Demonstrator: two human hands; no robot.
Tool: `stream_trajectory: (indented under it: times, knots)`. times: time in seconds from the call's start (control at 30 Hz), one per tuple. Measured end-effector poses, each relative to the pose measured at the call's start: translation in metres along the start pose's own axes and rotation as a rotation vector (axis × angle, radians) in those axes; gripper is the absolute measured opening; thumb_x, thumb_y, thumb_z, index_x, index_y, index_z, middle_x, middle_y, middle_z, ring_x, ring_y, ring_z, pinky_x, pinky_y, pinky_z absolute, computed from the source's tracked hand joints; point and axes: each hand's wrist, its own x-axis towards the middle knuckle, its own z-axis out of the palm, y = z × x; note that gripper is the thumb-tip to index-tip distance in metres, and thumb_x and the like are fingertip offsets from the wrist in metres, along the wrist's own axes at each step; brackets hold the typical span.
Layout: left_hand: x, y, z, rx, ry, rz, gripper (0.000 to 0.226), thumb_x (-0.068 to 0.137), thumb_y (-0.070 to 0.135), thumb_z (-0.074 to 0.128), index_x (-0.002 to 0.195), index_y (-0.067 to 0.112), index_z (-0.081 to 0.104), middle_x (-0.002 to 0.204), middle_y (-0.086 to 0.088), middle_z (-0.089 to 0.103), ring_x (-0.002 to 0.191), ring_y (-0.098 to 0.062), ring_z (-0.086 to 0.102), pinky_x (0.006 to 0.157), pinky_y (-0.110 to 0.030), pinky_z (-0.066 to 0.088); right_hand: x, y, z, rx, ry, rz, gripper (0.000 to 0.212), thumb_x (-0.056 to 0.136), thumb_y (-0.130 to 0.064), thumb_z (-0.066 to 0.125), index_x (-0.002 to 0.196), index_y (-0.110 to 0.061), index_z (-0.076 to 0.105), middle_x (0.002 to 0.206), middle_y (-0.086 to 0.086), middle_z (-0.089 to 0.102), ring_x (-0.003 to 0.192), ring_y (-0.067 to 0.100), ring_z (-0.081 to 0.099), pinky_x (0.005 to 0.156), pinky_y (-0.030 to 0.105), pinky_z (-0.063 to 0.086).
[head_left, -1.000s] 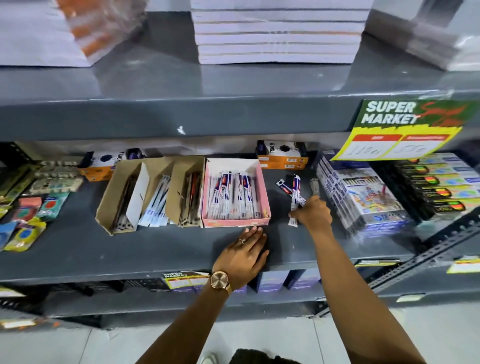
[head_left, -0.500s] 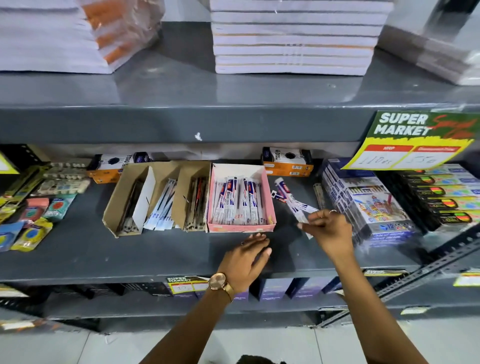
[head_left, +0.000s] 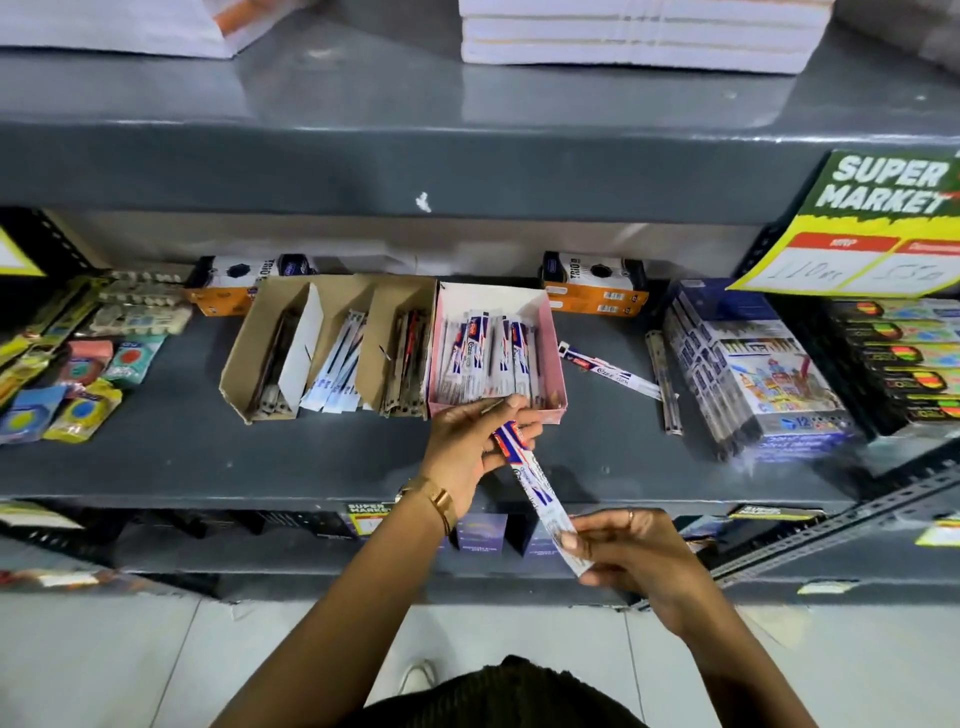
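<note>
At the far left of the grey shelf (head_left: 260, 457), blister packs of small stationery (head_left: 78, 395) lie flat in a loose spread, faces up so that a shopper can read them; next to them a brown cardboard tray (head_left: 311, 353) is split by dividers into slots, which keeps its slim pen sleeves sorted by kind and standing on end; touching its right wall is the pink box (head_left: 545, 332), packed with upright white, blue and red pen packets, and it looks like the place where the stray ones belong.

Just in front of that box, the left hand (head_left: 467, 447) has its fingers curled round the upper end of a pen packet (head_left: 539, 487), near the box's front edge; the packet slants down and to the right, clear of the shelf, to the right hand (head_left: 634, 556), whose thumb and fingers pinch its lower end; held at both ends like this, the thin sleeve stays straight and can be turned to match the others, probably before it is slid in among them.

Further right, another loose pen packet (head_left: 610, 371) lies flat on the shelf between the pink box and the stacked colour-pencil boxes (head_left: 753, 379), apart from both, so by my reading it is next to be gathered; above them hangs a yellow price sign (head_left: 872, 223).
</note>
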Motion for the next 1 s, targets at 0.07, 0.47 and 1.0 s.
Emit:
stream_trajectory:
  times: [0.07,0.47,1.0]
  knots:
    - [0.000,-0.002,-0.008,0.013,0.009,-0.021,0.019,0.089,0.014,0.062,0.102,0.001,0.068,0.094,-0.017,0.074,0.088,-0.029,0.072,0.070,-0.033,0.059,0.000,0.007,0.001,0.033,-0.011,0.011,0.014,0.068,-0.002,0.078,0.081,-0.006,0.077,0.078,0.011,0.076,0.067,0.020,0.066,0.055,0.023,0.058]
    - [-0.001,-0.008,-0.031,-0.051,0.071,-0.072,0.021,0.095,0.020,0.054,0.101,0.006,0.068,0.095,-0.009,0.075,0.087,-0.019,0.072,0.067,-0.025,0.058,0.006,0.022,0.010,0.348,0.036,-0.068,0.029,0.072,0.002,0.070,0.100,0.008,0.068,0.090,0.019,0.073,0.079,0.027,0.069,0.070,0.029,0.061]
    - [-0.001,-0.024,-0.113,1.391,0.143,0.584,0.075,0.089,0.068,0.018,0.127,0.019,0.060,0.126,-0.003,0.064,0.113,-0.019,0.062,0.088,-0.034,0.053,0.061,-0.096,0.043,-1.037,0.625,-1.178,0.015,0.072,-0.005,0.075,0.085,-0.013,0.075,0.067,0.014,0.073,0.055,0.030,0.068,0.048,0.034,0.056]
